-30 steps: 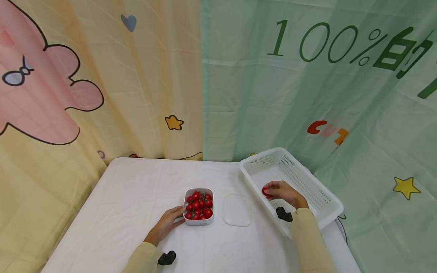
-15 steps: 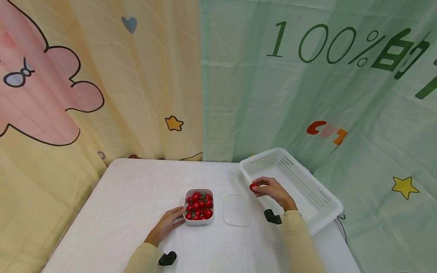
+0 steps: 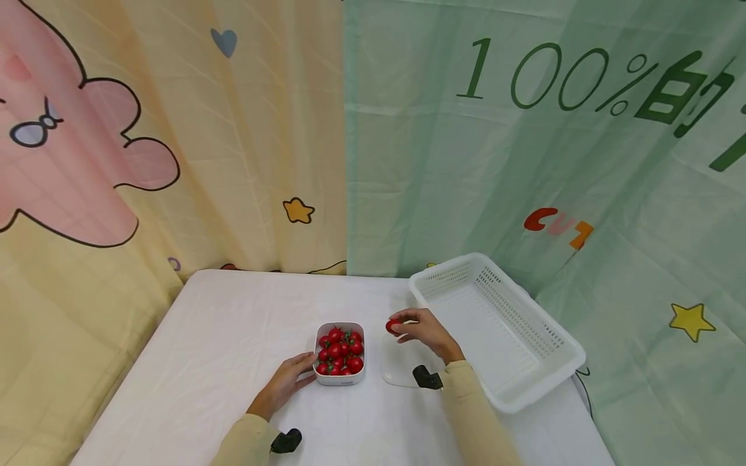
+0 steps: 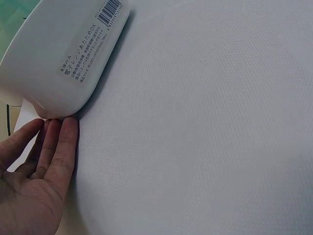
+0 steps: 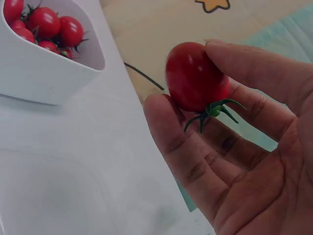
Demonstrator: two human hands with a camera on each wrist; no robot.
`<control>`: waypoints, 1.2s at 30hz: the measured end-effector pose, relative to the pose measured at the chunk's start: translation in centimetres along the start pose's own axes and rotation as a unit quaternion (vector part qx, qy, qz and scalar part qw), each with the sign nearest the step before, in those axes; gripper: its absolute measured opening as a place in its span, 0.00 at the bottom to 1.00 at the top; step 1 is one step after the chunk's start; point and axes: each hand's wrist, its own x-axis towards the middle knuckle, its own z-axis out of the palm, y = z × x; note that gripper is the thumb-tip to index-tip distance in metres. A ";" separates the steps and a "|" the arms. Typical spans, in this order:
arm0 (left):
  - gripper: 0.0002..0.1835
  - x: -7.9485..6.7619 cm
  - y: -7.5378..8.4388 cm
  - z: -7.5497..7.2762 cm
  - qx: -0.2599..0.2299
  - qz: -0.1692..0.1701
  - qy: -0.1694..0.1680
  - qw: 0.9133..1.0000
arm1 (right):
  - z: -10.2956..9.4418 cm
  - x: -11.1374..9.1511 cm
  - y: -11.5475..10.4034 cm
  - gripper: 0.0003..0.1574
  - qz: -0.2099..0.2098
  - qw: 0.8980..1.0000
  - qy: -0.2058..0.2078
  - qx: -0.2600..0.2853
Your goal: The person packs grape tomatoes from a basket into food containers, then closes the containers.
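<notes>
A red cherry tomato (image 5: 191,78) with a green stem is pinched between the thumb and fingers of my right hand (image 3: 424,330), above the clear flat lid (image 3: 399,375) in the head view. To its left stands a small white container (image 3: 339,380) filled with several cherry tomatoes (image 3: 335,350). The fingertips of my left hand (image 3: 285,382) touch the container's left side. In the left wrist view those fingers (image 4: 63,147) are nearly straight against its lower corner, below a printed label (image 4: 93,44).
A large white perforated basket (image 3: 495,330) sits at an angle on the right of the white-covered table (image 3: 233,336). Yellow and green printed curtains (image 3: 408,162) hang behind and beside the table. A dark cable (image 3: 585,391) runs down by its right edge.
My right hand has moved left with the cherry tomato, from over the basket to above the clear lid. My left hand has stayed at the container.
</notes>
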 end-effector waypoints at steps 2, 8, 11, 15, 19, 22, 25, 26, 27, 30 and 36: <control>0.32 0.0 0.0 0.0 0.003 0.001 -0.001 1.000 | 0.9 0.4 0.1 0.23 0.007 1.000 -0.001 -0.003; 0.33 0.2 0.0 0.1 0.003 0.000 0.001 1.000 | 3.3 1.5 0.5 0.22 0.014 1.000 0.000 -0.016; 0.34 0.2 0.0 0.0 0.002 0.002 0.000 1.000 | 4.3 1.9 0.7 0.19 0.016 0.999 0.000 -0.027; 0.34 0.2 -0.1 0.1 0.003 0.001 0.001 1.000 | 5.4 2.2 0.9 0.16 0.018 0.999 -0.002 -0.036; 0.32 0.1 -0.2 0.2 0.004 -0.001 0.008 1.000 | 6.3 2.3 0.8 0.17 0.016 0.999 -0.004 -0.042; 0.31 0.1 -0.2 0.2 0.005 0.001 0.009 1.000 | 7.0 2.4 0.9 0.16 0.017 0.999 -0.005 -0.043; 0.31 0.1 -0.1 0.2 0.004 0.001 0.007 1.000 | 7.5 2.6 1.1 0.15 0.014 0.999 -0.007 -0.040; 0.31 0.1 -0.1 0.2 0.004 0.001 0.006 1.000 | 7.7 2.6 1.1 0.14 0.013 0.999 -0.007 -0.040; 0.31 0.1 -0.1 0.2 0.004 0.002 0.005 1.000 | 7.9 2.6 1.1 0.14 0.012 0.999 -0.007 -0.040; 0.32 0.1 0.0 0.1 0.004 0.002 -0.001 1.000 | 8.3 2.6 1.0 0.14 0.013 0.999 -0.004 -0.047; 0.33 0.1 0.1 0.1 0.000 0.000 0.003 1.000 | 8.7 2.7 0.8 0.15 0.009 0.998 -0.006 -0.054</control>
